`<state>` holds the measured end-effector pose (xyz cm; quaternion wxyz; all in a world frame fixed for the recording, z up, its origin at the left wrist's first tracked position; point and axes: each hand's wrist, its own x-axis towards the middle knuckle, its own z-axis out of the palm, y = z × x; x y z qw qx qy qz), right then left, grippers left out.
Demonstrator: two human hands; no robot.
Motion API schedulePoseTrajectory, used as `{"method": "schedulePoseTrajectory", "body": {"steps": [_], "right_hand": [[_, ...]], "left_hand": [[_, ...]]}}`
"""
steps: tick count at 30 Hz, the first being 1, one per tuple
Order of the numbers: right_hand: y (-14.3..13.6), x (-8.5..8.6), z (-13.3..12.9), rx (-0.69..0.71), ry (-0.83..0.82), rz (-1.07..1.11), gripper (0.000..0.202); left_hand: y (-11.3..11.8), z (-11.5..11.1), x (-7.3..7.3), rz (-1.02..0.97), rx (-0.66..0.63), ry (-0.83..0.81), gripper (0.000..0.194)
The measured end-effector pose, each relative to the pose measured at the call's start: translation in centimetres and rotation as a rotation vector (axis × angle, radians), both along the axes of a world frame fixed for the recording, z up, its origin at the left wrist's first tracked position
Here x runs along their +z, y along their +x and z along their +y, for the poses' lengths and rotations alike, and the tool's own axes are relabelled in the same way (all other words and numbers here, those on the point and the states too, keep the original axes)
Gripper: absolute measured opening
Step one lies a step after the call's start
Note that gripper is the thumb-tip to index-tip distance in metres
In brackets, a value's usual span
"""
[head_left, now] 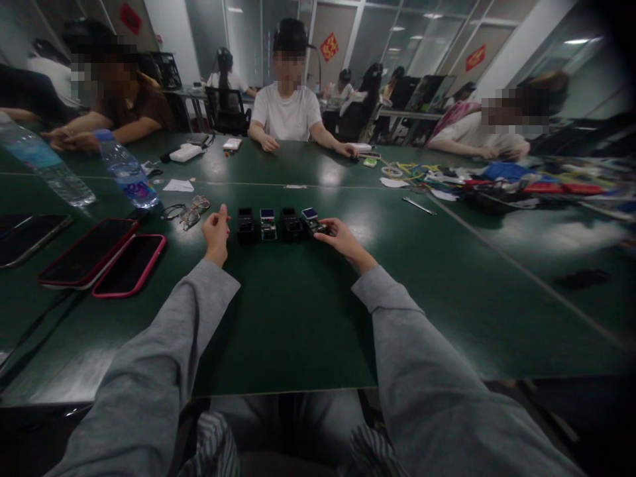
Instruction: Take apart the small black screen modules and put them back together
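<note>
The largest surface is formed by a green tabletop. At its far edge, a person in a white shirt is seen seated, with both forearms rested on it. Toward its far right corner, a tangle of cables and coloured items is spread. On the left side, two plastic bottles are stood, and nearer the near left corner three phones are laid flat, two of them cased in red or pink.

Beyond the tabletop's middle, the left hand is held just beside the left end of a row of small devices; its thumb is raised apart from the loosely curled fingers. By the right hand, the row's right end is gripped, with thumb and fingertips clamped on a tilted circuit board topped by a small screen.

In the row, a black housing, an upright screen board and a second black housing are set side by side, left of the held board. Wire-framed glasses are placed left of the left hand, and a slim metal tool is laid toward the right side.
</note>
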<state>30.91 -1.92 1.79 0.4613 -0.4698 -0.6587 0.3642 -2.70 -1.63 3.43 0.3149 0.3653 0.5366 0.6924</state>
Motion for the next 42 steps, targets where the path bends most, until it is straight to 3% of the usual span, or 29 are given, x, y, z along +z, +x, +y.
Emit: {"method": "schedulePoseTrajectory", "body": {"steps": [6,11,16,24,34,42], "right_hand": [[-0.8,-0.2,-0.5,-0.07,0.086,0.02,0.049],[-1.5,-0.1,-0.9,-0.071,0.25,-0.133,0.046],[-1.6,0.0,-1.1,-0.083,0.314,-0.185,0.043],[-1.7,0.0,-1.2,-0.106,0.313,-0.197,0.042],[-1.5,-1.4,0.1,-0.178,0.217,-0.122,0.044],[-2.3,-0.2,-1.2,-0.16,0.242,-0.326,0.035]], "left_hand": [[0.0,0.0,0.0,0.016,-0.002,-0.02,0.047],[0.0,-0.2,0.1,0.024,-0.003,-0.032,0.049],[0.0,-0.2,0.0,0.032,-0.014,-0.019,0.05],[-0.1,-0.1,-0.1,0.029,-0.017,-0.009,0.048],[-0.1,-0.1,-0.2,0.048,-0.027,0.002,0.048],[-0.1,0.0,-0.2,0.048,-0.015,-0.005,0.051]]}}
